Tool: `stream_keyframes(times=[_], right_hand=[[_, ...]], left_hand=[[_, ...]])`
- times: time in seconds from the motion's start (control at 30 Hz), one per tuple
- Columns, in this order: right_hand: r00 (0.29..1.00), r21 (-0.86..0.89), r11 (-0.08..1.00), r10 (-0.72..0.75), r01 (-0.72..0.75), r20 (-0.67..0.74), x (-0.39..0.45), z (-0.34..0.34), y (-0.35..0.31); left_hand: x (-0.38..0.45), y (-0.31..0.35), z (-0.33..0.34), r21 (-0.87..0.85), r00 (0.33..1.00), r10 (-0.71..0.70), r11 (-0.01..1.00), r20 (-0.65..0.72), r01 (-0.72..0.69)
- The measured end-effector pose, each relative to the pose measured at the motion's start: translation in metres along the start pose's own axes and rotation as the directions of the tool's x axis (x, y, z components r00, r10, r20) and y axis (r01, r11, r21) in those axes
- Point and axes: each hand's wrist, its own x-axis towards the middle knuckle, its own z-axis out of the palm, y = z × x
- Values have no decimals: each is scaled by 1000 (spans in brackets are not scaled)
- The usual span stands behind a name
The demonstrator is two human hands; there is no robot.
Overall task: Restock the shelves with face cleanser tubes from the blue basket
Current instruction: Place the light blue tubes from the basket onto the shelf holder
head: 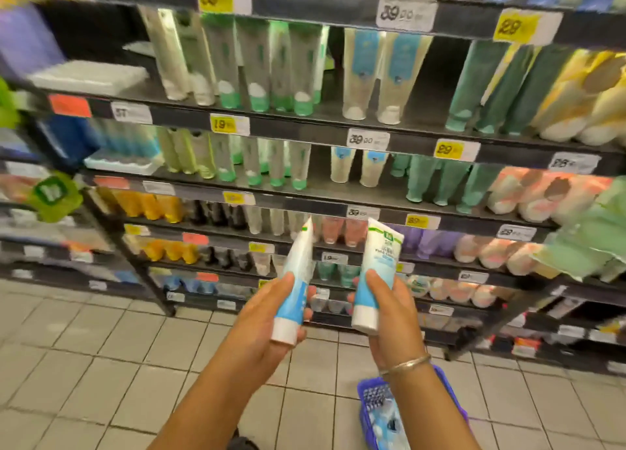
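Observation:
My left hand (271,310) grips a white and light-blue face cleanser tube (298,277), cap down and leaning right. My right hand (389,314) grips a second such tube (376,273), held nearly upright with its cap down. Both tubes are raised in front of the lower shelves. The blue basket (372,405) stands on the floor below my right forearm, with more white and blue tubes inside it. On the shelves above, matching white tubes with blue labels (372,73) stand in pairs on two levels, with a dark gap (437,80) to their right.
Dark shelves (305,124) hold rows of green, grey, yellow, orange, pink and purple tubes, with yellow and white price tags along the edges. A shelf upright (135,256) meets the floor at the left. Beige floor tiles (101,365) spread below.

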Motion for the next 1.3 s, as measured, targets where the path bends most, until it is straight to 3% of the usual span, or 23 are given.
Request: stream_keyframes(times=[0.2, 0.4, 0.57, 0.7, 0.87, 1.1, 1.3], right_hand=[[972, -107, 994, 44, -20, 229, -38, 79, 20], [914, -163, 986, 95, -32, 394, -77, 170, 43], [881, -161, 987, 86, -11, 466, -123, 248, 73], [869, -154, 988, 71, 6, 490, -154, 313, 95], [850, -158, 987, 67, 19, 523, -185, 370, 122], [839, -115, 993, 47, 19, 542, -175, 441, 126], [790, -119, 991, 25, 61, 613, -120, 487, 124]], left_hand=[[-59, 41, -69, -78, 956, 164, 979, -243, -188], [-111, 88, -140, -186, 910, 265, 924, -319, -334], [-158, 136, -219, -276, 915, 307, 885, -262, -376], [-189, 184, -278, -96, 886, 431, 888, -172, -450], [-215, 226, -331, -13, 875, 463, 883, -142, -470], [-205, 292, -364, 71, 858, 510, 860, -64, -506], [-159, 336, -366, 86, 829, 550, 835, -103, -543]])
